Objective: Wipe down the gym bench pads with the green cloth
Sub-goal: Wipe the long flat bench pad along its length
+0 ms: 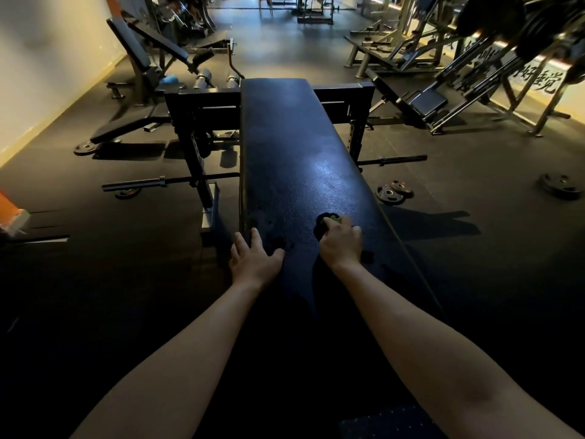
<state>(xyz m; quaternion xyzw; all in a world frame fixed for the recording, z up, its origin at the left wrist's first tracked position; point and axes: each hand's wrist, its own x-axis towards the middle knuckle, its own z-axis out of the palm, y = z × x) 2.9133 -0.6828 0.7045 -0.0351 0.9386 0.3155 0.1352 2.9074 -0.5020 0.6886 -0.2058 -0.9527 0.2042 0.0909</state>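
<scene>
A long black bench pad [294, 147] runs away from me down the middle of the view. My right hand [340, 243] grips a bunched green cloth [332, 221] and holds it down on the near right part of the pad; only a small patch of the cloth shows past my fingers. My left hand [254, 256] lies flat on the pad's near left edge, fingers spread and relaxed, holding nothing.
A black rack frame [196, 122] stands under the far half of the bench, with a barbell [164, 182] low across it. Weight plates [392, 193] lie on the floor at right. Incline benches [148, 55] stand at far left, other machines [443, 90] at right.
</scene>
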